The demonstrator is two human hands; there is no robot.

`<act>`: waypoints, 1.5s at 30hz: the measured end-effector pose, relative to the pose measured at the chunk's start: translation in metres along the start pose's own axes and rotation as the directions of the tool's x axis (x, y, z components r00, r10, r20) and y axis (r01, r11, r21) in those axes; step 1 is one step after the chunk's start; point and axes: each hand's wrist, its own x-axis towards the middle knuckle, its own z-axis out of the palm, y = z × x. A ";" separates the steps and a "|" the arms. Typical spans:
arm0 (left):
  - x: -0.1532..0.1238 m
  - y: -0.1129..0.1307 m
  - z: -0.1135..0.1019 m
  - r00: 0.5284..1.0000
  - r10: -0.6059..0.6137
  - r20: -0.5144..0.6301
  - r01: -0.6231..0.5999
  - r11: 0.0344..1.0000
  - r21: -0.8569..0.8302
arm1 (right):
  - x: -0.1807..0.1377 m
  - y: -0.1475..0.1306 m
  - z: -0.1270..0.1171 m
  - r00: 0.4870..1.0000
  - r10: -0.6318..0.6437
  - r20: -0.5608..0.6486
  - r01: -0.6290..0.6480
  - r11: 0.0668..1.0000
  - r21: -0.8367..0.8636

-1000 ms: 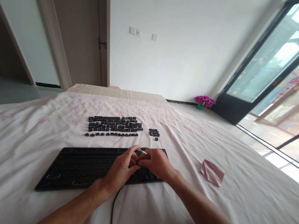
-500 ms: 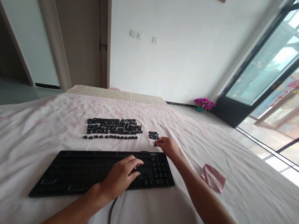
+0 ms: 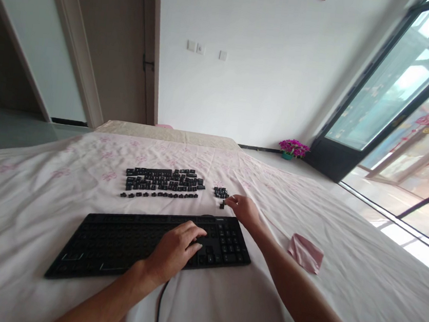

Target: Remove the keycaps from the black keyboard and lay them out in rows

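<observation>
The black keyboard (image 3: 127,244) lies slantwise on the cloth; most of its left and middle part has its keycaps off, while the number pad at the right has them on. Across its right-middle part rests my left hand (image 3: 177,247), thumb and forefinger apart, holding nothing. My right hand (image 3: 243,210) is beyond the keyboard's far right corner, fingertips pinched together at the edge of a small cluster of black keycaps (image 3: 220,192). One loose keycap (image 3: 222,205) sits just left of those fingertips. Whatever is between them is too small to make out.
Rows of loose keycaps (image 3: 164,180) are laid out behind the keyboard. A black cable (image 3: 159,307) runs toward me from its near edge. A folded pink cloth (image 3: 305,253) lies at the right on the wrinkled bedsheet (image 3: 60,190). Pink flowers (image 3: 294,148) stand on the floor.
My right fingertips have shifted slightly right and up, off the single keycap, which now shows on the cloth. My left hand stays on the keyboard.
</observation>
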 end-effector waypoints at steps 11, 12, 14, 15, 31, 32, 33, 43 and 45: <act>0.003 0.015 -0.007 0.993 0.054 0.104 -0.066 0.991 0.116 | -0.078 -0.047 -0.044 0.933 -0.346 0.101 0.261 0.841 0.474; 0.003 0.018 -0.007 0.992 0.051 0.115 -0.064 0.991 0.115 | -0.084 -0.048 -0.041 0.930 -0.344 0.128 0.229 0.816 0.531; 0.005 0.023 -0.007 0.990 0.041 0.137 -0.056 0.993 0.105 | -0.093 -0.050 -0.036 0.915 -0.366 0.169 0.179 0.745 0.642; 0.005 0.024 -0.005 0.989 0.033 0.146 -0.047 0.994 0.095 | -0.096 -0.051 -0.033 0.903 -0.388 0.186 0.164 0.709 0.685; 0.001 0.010 0.009 0.982 -0.061 0.180 0.063 0.998 -0.004 | -0.101 -0.056 -0.020 0.646 -0.743 0.174 0.576 0.624 0.528; 0.001 0.010 0.009 0.981 -0.065 0.185 0.066 0.998 0.001 | -0.101 -0.055 -0.019 0.645 -0.743 0.180 0.578 0.628 0.522; 0.002 0.010 0.009 0.979 -0.069 0.190 0.070 0.998 0.005 | -0.100 -0.055 -0.017 0.645 -0.742 0.184 0.578 0.631 0.517; 0.003 0.012 0.018 0.988 -0.096 0.119 0.090 0.994 0.057 | -0.111 -0.054 0.006 0.763 -0.646 -0.034 0.566 0.641 0.519; 0.002 0.014 0.020 0.994 -0.057 0.090 0.051 0.996 0.068 | -0.115 -0.056 0.009 0.772 -0.625 -0.116 0.588 0.633 0.504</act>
